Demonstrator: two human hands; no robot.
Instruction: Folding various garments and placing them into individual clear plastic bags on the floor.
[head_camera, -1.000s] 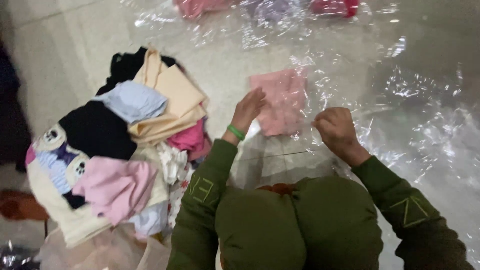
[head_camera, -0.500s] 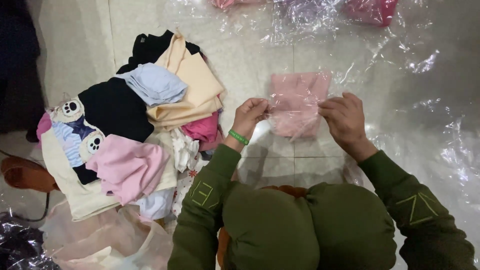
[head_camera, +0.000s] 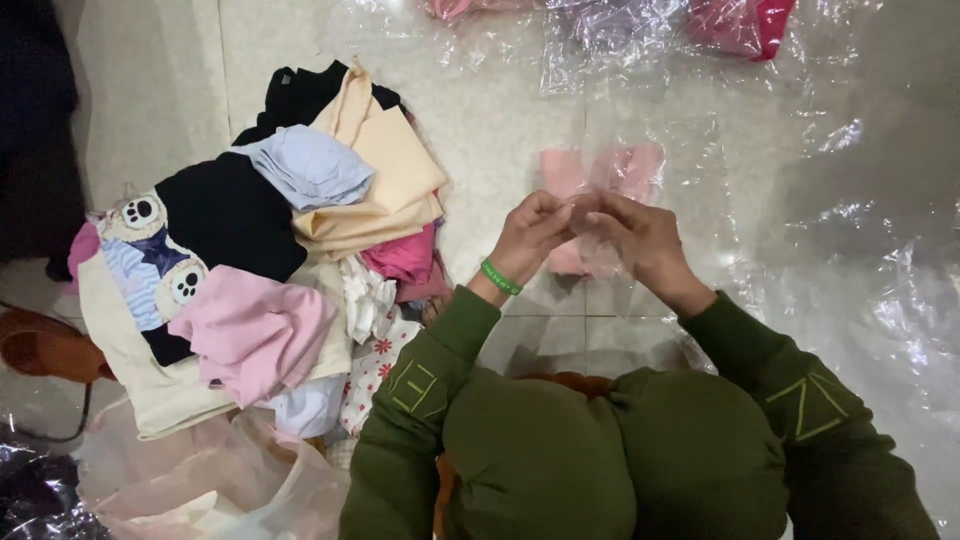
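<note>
A pale tiled floor (head_camera: 500, 150) is seen, covered at the right of the frame by crumpled clear plastic sheeting (head_camera: 880, 300). A heap of folded clothes (head_camera: 270, 260) occupies the left. At centre, a pink garment in a clear plastic bag (head_camera: 600, 200) is held above the floor, its near edge pinched by both hands. The left hand (head_camera: 530, 235), with a green wristband (head_camera: 500, 277), and the right hand (head_camera: 640, 235) are closed on the bag, fingertips nearly meeting, both forearms raised in green sleeves.
</note>
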